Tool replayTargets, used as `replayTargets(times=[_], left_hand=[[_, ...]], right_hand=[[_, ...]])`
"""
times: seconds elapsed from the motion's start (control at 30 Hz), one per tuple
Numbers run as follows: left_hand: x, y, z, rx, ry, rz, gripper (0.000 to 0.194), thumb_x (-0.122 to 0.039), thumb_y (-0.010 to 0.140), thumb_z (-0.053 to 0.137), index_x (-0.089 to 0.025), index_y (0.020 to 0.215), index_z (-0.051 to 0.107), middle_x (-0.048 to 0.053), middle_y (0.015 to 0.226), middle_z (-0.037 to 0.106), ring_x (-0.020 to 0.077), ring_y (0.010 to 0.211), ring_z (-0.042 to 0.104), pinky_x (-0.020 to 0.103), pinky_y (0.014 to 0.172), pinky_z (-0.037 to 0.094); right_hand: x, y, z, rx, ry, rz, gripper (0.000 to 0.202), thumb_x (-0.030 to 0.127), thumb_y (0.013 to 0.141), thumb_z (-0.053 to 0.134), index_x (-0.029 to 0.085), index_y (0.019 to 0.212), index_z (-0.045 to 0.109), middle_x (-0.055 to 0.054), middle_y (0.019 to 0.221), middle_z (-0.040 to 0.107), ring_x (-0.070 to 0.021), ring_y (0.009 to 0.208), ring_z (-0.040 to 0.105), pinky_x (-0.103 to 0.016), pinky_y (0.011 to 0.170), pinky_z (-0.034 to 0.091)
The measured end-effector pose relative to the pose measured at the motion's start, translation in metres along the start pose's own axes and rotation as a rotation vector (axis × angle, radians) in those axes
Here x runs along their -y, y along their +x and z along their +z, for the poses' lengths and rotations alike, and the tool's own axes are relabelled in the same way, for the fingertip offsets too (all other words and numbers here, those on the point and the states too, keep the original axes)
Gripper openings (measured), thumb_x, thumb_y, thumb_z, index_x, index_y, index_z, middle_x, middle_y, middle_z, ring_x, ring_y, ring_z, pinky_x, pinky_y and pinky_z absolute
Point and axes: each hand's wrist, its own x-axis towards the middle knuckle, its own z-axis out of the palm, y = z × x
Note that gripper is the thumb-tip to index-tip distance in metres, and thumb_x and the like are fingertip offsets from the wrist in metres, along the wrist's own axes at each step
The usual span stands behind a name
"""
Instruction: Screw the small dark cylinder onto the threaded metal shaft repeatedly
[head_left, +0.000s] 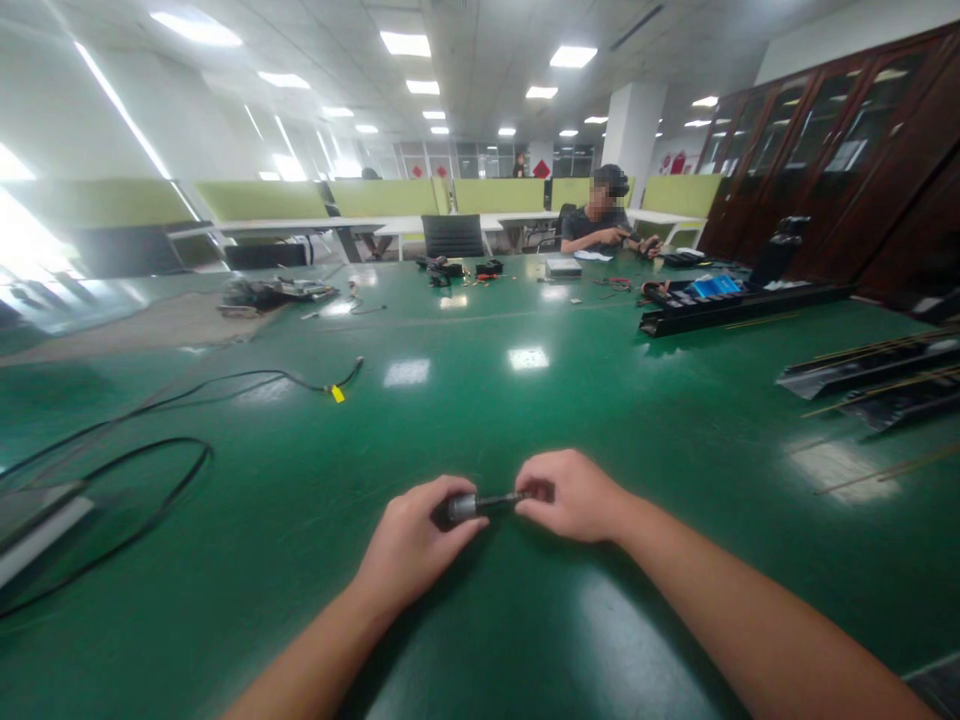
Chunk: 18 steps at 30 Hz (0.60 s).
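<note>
My left hand is closed round a short grey metal cylinder, thumb and fingers on either side of it. A thin dark shaft runs from the cylinder toward the right. At the shaft's far end my right hand has its thumb and fingers pinched together, hiding the tip. Both hands are low over the green table, near its front edge.
A black cable with a yellow tag lies left, beside a flat grey device. Black metal rails and thin rods are at the right. Across the table sits a person, near a white box and small parts.
</note>
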Motion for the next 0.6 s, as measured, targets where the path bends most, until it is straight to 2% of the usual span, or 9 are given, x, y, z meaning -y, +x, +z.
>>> replayTargets(times=[0.6], left_hand=[[0.0012,0.0006,-0.001,0.001,0.003,-0.009,0.025,-0.037,0.078,0.073,-0.026,0.1,0.068,-0.001,0.094,0.073,0.0187,0.083,0.069,0.028,0.077,0.053]], right_hand=[[-0.0016,-0.0003,-0.0026,-0.003,-0.012,-0.003,0.006,0.02,0.079,0.07,0.019,0.085,0.069,0.0,0.075,0.068,-0.0126,0.065,0.06,-0.023,0.063,0.044]])
